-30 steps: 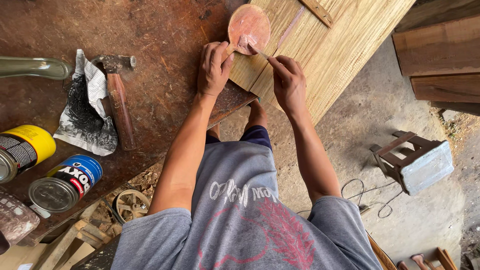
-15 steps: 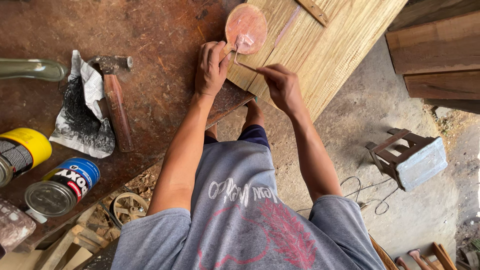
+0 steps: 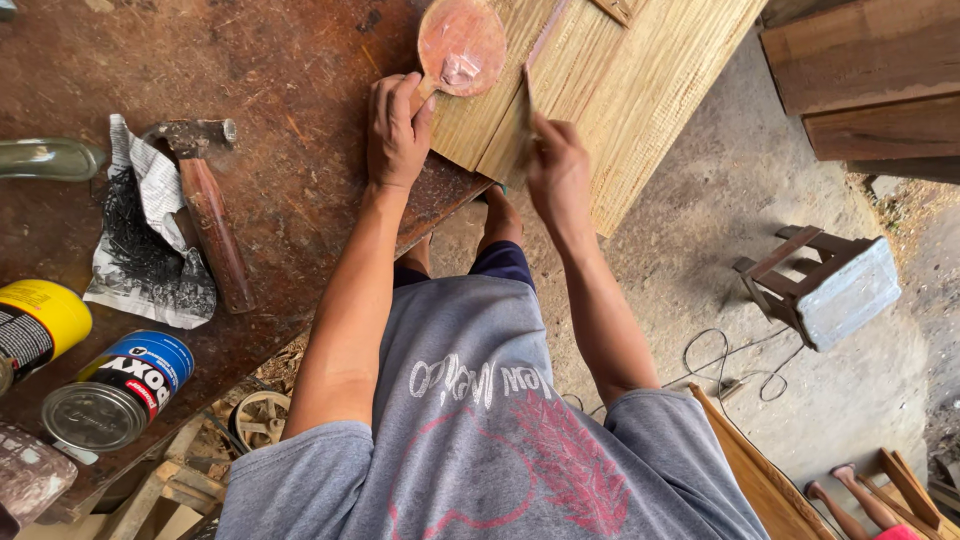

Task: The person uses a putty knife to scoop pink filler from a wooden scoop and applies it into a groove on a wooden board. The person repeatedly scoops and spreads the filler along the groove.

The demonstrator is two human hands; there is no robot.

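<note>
Wooden spoon (image 3: 458, 45) — left hand (image 3: 397, 130) closed on handle

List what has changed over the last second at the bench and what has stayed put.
The right hand has pulled back from the round wooden spoon, drawing its thin blade-like tool away toward the body; a second ago the tip was on the bowl. The left hand stays clamped on the spoon's handle against the bench edge. The hammer, newspaper and cans have not moved.

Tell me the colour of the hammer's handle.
Reddish-brown wood, seen in the head view: hammer.
</note>
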